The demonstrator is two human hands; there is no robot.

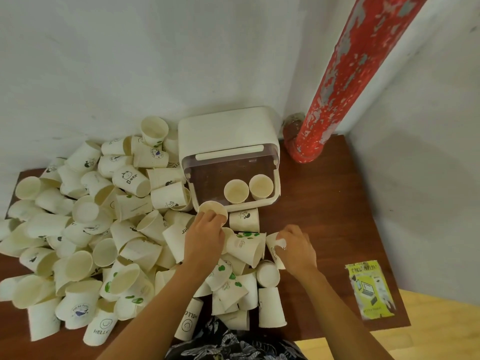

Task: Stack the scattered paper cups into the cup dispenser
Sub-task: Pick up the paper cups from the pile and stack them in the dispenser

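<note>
A white cup dispenser (228, 133) stands open at the back of the brown table (324, 203), and two paper cups (235, 190) stand upright inside it. Several white paper cups (104, 229) lie scattered in a big pile on the left and in front. My left hand (205, 237) grips an upright cup (211, 207) by its rim just in front of the dispenser's opening. Further right, my right hand (296, 249) holds a cup lying on its side (272, 245), fingers curled round its base end.
A red peeling pipe (345, 81) rises at the back right corner by the white walls. A yellow-green leaflet (371, 289) lies near the table's right edge. Bare table surface shows to the right of the dispenser.
</note>
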